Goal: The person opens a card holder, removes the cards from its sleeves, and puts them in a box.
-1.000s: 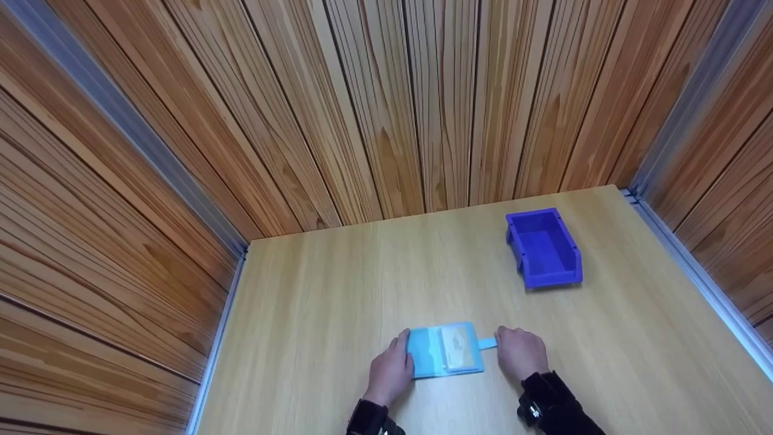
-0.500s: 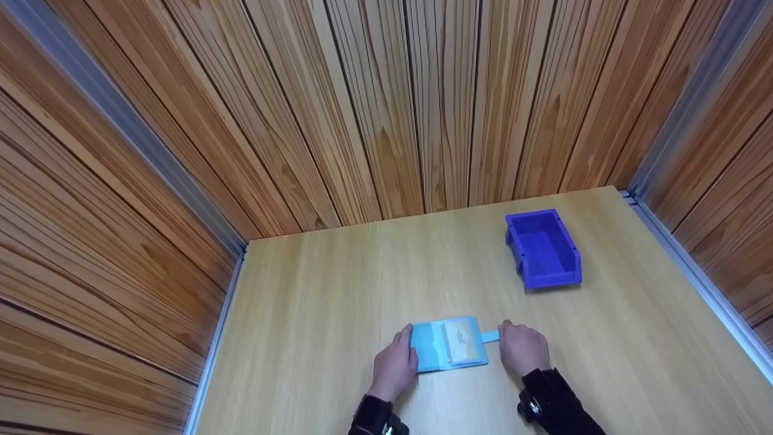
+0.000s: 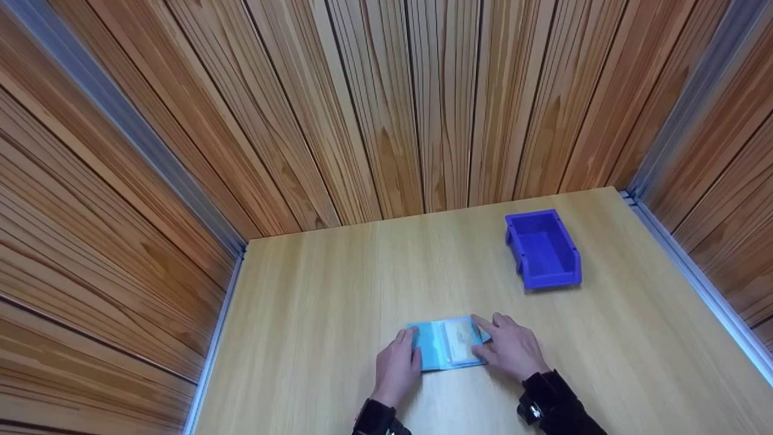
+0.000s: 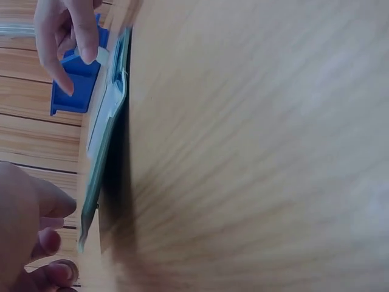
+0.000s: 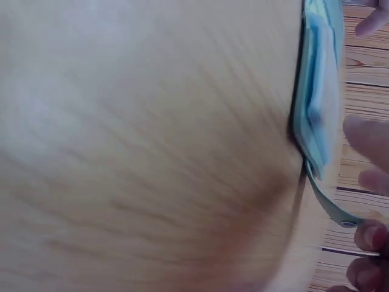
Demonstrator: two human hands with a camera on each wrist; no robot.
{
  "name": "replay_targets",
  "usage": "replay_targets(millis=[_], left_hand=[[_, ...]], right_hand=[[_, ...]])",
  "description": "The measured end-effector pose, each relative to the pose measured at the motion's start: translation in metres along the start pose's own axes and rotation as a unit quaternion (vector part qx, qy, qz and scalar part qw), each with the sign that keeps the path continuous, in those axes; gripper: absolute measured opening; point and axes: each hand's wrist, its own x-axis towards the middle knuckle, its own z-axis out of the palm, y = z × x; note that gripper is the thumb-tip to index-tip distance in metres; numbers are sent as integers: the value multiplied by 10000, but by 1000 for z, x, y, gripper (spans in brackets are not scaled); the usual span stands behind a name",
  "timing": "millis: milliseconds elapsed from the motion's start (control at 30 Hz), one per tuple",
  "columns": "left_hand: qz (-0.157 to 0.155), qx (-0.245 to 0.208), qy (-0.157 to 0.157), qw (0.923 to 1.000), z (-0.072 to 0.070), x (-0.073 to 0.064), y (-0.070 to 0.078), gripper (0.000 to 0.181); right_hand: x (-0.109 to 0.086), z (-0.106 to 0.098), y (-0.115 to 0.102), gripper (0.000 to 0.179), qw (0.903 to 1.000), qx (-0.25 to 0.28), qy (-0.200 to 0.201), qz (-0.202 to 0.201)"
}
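hands (image 3: 397, 371) (image 3: 515, 348): 2 | blue card holder (image 3: 431, 345): 1 | strap (image 5: 326, 204): 1 | purple bin (image 3: 545, 252): 1 | black wristbands (image 3: 373, 417) (image 3: 539, 385): 2 | tabletop (image 3: 308, 302): 1

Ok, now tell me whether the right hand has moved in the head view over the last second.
Yes: the right hand has shifted left relative to the purple bin, its fingers now reaching over the right edge of the blue wallet.

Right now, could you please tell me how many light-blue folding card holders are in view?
1: the light-blue folding card holder is open between the left hand and right hand. I see no others.
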Motion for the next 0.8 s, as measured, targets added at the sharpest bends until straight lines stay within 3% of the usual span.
replay_targets(millis=[200, 367, 600, 800], left_hand=[[209, -314, -36, 9993, -1, 1, 6, 33], [86, -782, -248, 9966, 0, 2, 9, 28], [-120, -1203, -632, 9907, 4, 7, 15, 12], [386, -530, -358, 9972, 13, 6, 21, 5]], right_hand=[[4, 0, 4, 82, 9954, 207, -929, 48], [7, 0, 10, 91, 9873, 452, -1516, 166], [10, -1, 14, 89, 9838, 550, -1694, 202], [12, 0, 13, 89, 9845, 578, -1639, 238]])
